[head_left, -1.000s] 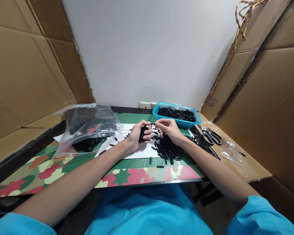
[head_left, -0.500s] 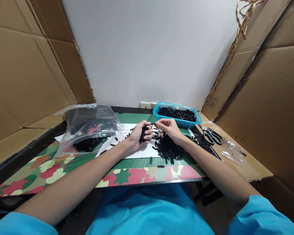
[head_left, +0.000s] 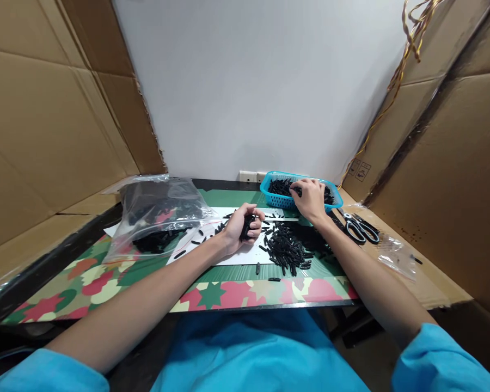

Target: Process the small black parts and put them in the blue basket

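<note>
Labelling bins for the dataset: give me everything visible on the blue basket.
The basket is a small, shallow rectangular tray of bright turquoise plastic with perforated mesh walls and a smooth rim. It sits flat at the far right of the table, close to the white wall, just beyond the loose pile of black parts. It is partly filled with the same small black stick-like parts. The right hand reaches into it over the near rim, fingers on the parts. Scissors lie just to its right.

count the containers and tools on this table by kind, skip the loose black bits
blue basket: 1
clear plastic bag of black parts: 1
small clear bag: 1
scissors: 1
total: 4
The right hand reaches into the basket; the left hand grips a bunch of black parts.
</note>
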`<state>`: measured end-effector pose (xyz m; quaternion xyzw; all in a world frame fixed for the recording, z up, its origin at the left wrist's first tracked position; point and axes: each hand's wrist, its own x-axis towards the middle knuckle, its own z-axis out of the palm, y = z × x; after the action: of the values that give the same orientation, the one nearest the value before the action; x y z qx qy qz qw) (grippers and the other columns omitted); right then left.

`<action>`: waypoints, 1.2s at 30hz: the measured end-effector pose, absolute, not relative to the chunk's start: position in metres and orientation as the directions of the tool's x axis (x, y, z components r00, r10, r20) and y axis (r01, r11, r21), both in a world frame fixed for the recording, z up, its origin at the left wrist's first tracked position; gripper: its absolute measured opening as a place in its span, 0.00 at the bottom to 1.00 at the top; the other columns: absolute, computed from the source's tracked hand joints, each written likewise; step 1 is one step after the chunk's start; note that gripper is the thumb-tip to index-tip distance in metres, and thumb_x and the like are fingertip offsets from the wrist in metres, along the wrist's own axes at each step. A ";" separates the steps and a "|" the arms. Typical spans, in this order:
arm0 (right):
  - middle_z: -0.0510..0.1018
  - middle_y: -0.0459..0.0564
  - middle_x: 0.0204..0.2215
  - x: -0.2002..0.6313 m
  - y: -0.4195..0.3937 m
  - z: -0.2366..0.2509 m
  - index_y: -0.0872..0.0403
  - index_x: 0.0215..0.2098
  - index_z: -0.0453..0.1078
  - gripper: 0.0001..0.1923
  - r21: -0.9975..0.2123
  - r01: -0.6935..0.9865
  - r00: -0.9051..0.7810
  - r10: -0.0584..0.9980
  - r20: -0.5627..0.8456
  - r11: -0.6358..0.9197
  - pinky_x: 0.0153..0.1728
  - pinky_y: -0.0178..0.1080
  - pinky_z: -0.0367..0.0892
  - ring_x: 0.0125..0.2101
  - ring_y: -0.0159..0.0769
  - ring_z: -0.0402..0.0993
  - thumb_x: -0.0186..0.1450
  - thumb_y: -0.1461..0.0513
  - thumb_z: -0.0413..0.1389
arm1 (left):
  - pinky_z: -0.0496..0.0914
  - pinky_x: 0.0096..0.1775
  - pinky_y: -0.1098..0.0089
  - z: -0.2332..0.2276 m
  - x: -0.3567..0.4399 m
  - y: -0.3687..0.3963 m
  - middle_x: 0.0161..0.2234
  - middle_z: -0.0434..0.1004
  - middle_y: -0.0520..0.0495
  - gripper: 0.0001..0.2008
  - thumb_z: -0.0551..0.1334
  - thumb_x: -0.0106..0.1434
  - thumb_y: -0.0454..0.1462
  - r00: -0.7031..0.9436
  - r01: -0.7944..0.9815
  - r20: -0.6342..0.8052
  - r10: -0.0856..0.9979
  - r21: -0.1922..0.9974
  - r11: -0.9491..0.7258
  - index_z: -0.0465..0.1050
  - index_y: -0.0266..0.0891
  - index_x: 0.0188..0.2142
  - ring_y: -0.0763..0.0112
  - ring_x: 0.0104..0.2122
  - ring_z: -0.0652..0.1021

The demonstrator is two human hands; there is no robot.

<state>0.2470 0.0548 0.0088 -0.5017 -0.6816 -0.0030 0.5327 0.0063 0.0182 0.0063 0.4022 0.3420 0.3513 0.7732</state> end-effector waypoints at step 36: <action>0.79 0.49 0.31 0.181 0.004 0.007 0.53 0.33 0.74 0.20 -0.819 0.117 -0.190 0.822 0.537 0.562 0.37 0.40 0.69 0.32 0.38 0.74 0.66 0.44 0.62 | 0.52 0.13 0.78 0.011 0.011 0.010 0.17 0.55 0.58 0.17 0.64 0.66 0.45 0.490 -0.317 -0.180 0.853 0.875 0.367 0.67 0.39 0.25 0.80 0.12 0.58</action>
<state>0.1806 0.0044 0.0072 -0.3355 -0.6993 0.3259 0.5406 0.0107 0.0102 0.0105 0.4102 0.3268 0.3851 0.7594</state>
